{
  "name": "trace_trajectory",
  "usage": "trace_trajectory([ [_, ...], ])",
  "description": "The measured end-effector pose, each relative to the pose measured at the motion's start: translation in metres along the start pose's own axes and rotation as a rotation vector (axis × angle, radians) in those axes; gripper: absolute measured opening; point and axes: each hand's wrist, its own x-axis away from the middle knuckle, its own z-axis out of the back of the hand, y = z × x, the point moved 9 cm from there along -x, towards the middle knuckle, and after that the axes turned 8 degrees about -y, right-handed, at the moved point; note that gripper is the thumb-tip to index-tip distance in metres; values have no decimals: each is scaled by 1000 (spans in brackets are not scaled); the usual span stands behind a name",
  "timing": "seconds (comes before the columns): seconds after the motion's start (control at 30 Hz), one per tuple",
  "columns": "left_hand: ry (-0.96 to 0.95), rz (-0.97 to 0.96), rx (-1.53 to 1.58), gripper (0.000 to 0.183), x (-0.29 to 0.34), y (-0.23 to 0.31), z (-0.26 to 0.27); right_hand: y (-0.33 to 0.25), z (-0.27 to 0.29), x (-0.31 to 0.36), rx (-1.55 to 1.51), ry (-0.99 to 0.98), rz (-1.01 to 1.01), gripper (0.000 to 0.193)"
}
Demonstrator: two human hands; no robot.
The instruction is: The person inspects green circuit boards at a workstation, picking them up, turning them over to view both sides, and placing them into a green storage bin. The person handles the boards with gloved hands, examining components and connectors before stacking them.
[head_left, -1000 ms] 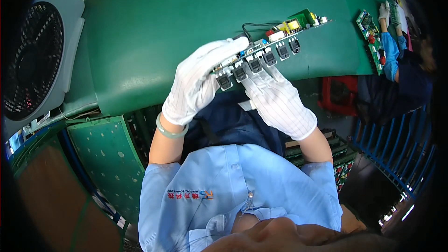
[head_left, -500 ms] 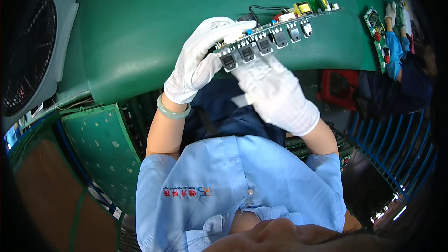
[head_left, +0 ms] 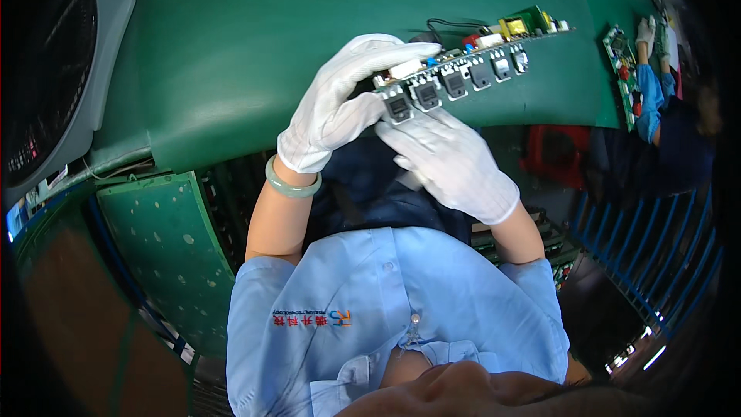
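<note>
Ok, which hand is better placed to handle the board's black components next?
Right hand, probably: it lies just below the black components, while the left hand grips the circuit board at its left end.

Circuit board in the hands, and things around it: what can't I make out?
All in the head view:
Circuit board: its left end is partly hidden by the left hand.
Fan: its left side is lost in the dark lens rim.
Distant board: parts too small to identify.

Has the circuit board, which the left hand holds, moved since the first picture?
Yes. Judged against the grey fan, the circuit board has moved somewhat to the right: the gap between them has grown.
</note>
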Motion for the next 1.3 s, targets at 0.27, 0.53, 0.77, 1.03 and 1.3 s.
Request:
trace_trajectory([
  [0.27, -56, 148, 93, 74, -1, -8, -1, 45, 13, 78, -176, 521, -520, 36],
  [0.53, -38, 171, 186, 68, -1, -10, 3, 44, -5, 82, -303, 492, -590, 36],
  [0.77, -58, 126, 159, 65, -1, -16, 3, 18, 9, 45, -165, 504, -461, 36],
  [1.03, 3, 140, 182, 64, -1, -16, 7, 7, -14, 22, -85, 547, -495, 32],
  [1.3, 11, 150, 223, 65, -1, -19, 7, 3, -13, 20, -130, 559, -500, 24],
])
